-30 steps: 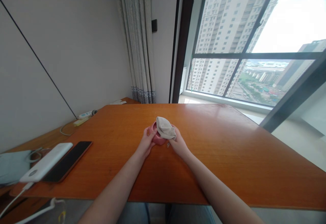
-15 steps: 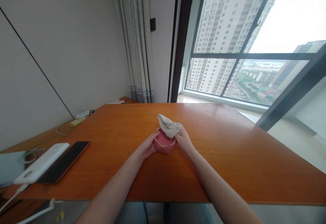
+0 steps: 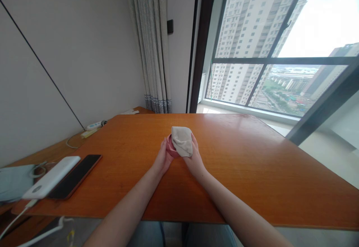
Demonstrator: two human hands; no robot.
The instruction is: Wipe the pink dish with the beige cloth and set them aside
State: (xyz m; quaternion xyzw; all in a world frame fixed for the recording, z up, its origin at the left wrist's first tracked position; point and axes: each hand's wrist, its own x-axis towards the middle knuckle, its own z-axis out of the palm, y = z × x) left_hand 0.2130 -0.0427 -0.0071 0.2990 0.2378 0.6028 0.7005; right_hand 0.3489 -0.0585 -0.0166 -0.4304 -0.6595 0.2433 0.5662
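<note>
A small pink bowl-like container (image 3: 171, 148) is held above the middle of the wooden table (image 3: 238, 157). My left hand (image 3: 164, 157) is closed around its left side. A folded pale grey cloth (image 3: 182, 139) lies against the right and front of the container, covering much of it. My right hand (image 3: 196, 161) grips the cloth, thumb and fingers on its right and lower edges. Whether the right fingers also touch the container is hidden by the cloth.
On the left of the table lie a white power bank (image 3: 52, 177) with a cable plugged in and a dark phone (image 3: 75, 176). Behind them a power strip (image 3: 95, 125) rests by the wall. A large window (image 3: 266, 60) stands beyond the table's right side.
The container has tilted and risen slightly to the left. My right hand has brought the cloth leftward and round it, so it now covers more of the container's side. My view has shifted slightly.
</note>
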